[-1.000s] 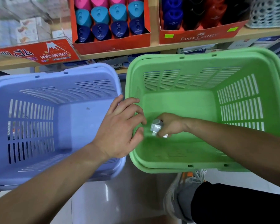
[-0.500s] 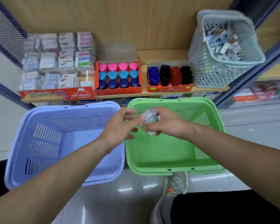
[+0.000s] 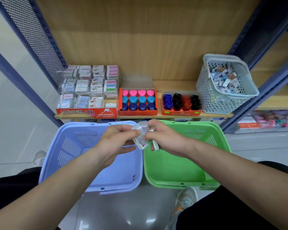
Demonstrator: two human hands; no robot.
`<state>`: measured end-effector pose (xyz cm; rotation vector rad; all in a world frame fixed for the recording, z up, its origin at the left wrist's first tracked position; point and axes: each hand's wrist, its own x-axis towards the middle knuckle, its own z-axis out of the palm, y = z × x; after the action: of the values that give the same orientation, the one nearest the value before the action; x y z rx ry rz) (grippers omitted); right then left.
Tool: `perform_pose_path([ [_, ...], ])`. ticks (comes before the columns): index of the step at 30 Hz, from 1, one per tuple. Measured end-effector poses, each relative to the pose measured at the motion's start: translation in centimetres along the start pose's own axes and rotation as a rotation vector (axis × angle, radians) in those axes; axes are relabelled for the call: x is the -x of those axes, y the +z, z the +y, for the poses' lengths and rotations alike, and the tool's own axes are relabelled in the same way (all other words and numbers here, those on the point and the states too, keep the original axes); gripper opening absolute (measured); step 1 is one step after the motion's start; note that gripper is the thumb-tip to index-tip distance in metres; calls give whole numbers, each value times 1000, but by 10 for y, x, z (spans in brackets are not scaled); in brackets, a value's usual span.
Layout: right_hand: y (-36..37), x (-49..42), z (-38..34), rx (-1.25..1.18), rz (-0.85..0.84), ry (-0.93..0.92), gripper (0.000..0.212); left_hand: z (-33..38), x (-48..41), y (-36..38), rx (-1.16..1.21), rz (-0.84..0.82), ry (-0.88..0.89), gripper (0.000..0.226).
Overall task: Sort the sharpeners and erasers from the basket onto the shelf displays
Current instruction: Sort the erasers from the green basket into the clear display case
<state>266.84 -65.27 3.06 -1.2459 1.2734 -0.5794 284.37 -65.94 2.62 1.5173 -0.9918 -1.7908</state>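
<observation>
Wrapped erasers (image 3: 140, 137): a small clutch of clear-wrapped pieces, which I took for erasers, sat between my two hands, above where the two floor baskets met, just near of the shelf edge.
Right hand (image 3: 165, 140): curled round the clutch from the right, with one more piece poking down under its fingers.
Left hand (image 3: 116, 140): thumb and forefingers pinched the left end of the same clutch.
Step, as I judged it: sharing the pieces between hands before shelving.
Doing it well: I wanted one hand fully gripping before the other loosened, and the exchange kept over a basket, since the film looked slick.
Destination: hard-eraser box (image 3: 86, 97), far left on the shelf (image 3: 173, 85); its near right corner looked lowest.
Not for these: pink-and-blue sharpener box (image 3: 137, 100) and Faber-Castell box (image 3: 181, 103), further right.
Baskets: blue basket (image 3: 56, 146) near left, green basket (image 3: 181, 171) near right; grey basket (image 3: 206, 90) far right, holding jumbled packets.
</observation>
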Motion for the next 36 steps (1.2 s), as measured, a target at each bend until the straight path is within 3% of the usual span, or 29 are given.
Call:
perform_pose_path([
  [4, 7, -11, -7, 88, 25, -100, 5, 8, 4, -17, 57, 6, 65, 20],
  [10, 29, -38, 2, -24, 47, -178, 19, 3, -9, -32, 203, 89, 181, 18],
  [15, 44, -70, 8, -109, 205, -117, 28, 1, -33, -30, 453, 104, 165, 12],
  [22, 36, -92, 14, -172, 89, -209, 28, 1, -54, -31, 400, 119, 129, 19],
  [27, 33, -98, 16, -277, 25, -177, 36, 4, -57, -47, 393, 155, 107, 31],
  [31, 33, -101, 18, -276, 87, -73, 44, 2, -59, -59, 415, 270, 66, 43],
  [36, 23, -102, 21, -97, 171, 29, 24, -2, -57, -65, 376, 239, 16, 33],
])
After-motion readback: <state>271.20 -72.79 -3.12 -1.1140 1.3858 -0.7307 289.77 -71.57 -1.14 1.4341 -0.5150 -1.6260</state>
